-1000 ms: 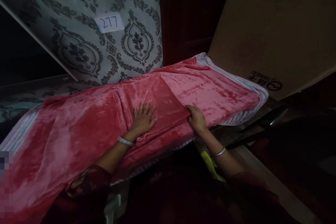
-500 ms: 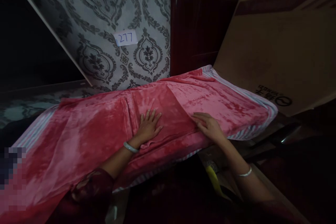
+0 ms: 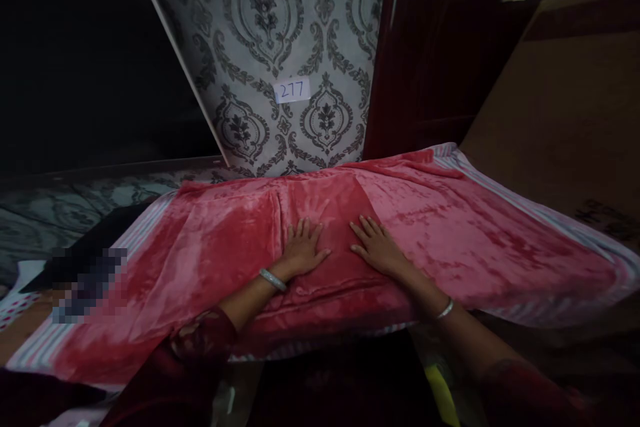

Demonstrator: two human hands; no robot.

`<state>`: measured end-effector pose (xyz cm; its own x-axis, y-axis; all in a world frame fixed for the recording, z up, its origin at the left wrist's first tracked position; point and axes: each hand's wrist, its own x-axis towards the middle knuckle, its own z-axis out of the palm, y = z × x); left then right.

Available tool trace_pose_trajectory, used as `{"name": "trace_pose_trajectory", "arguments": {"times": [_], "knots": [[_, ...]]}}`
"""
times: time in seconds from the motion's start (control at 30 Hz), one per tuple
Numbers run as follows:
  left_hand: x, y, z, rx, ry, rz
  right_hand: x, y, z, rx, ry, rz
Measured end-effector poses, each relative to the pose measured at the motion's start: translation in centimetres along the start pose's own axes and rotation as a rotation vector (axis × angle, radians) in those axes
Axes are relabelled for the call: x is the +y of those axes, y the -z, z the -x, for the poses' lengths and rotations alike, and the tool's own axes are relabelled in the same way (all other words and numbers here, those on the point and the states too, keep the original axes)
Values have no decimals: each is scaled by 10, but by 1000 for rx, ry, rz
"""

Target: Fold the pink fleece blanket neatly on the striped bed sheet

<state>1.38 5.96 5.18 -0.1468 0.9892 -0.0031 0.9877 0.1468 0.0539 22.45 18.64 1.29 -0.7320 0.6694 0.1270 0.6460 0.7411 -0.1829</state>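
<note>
A plush red-pink blanket (image 3: 210, 260) with a striped border lies spread over a long low surface. On its middle rests a smooth darker red piece of cloth (image 3: 335, 203), with faint hand-like marks in its pile. My left hand (image 3: 303, 248) lies palm down on this cloth, fingers spread. Near the cloth's right edge, my right hand (image 3: 379, 247) is also flat with its fingers apart. Neither hand grips anything. Wrinkles run along the front of the cloth, below my hands.
Behind the blanket stands a patterned wallpapered wall (image 3: 280, 33) with a paper label (image 3: 293, 89) reading 277. A dark red door (image 3: 425, 47) is beside it. A large cardboard box (image 3: 565, 107) leans at the right. A black panel (image 3: 100, 67) fills the upper left.
My right hand has gone from fingers closed at the cloth's right edge to lying flat and spread on it. My left hand stays flat. The view has shifted left.
</note>
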Motion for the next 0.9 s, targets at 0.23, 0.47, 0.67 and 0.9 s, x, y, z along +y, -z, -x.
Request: {"name": "trace_pose_trajectory", "arguments": {"times": [0.23,0.47,0.67,0.9], "knots": [[-32,40,-69,161,139,119,7,44,-61,83,-16,-117],[-73,52,-147,165,381,208,-4,59,-149,5,-200,-130],[-111,44,-183,191,526,265,0,45,-196,17,-279,-104],[-117,24,-190,257,534,285,-6,10,-212,41,-278,-69]]}}
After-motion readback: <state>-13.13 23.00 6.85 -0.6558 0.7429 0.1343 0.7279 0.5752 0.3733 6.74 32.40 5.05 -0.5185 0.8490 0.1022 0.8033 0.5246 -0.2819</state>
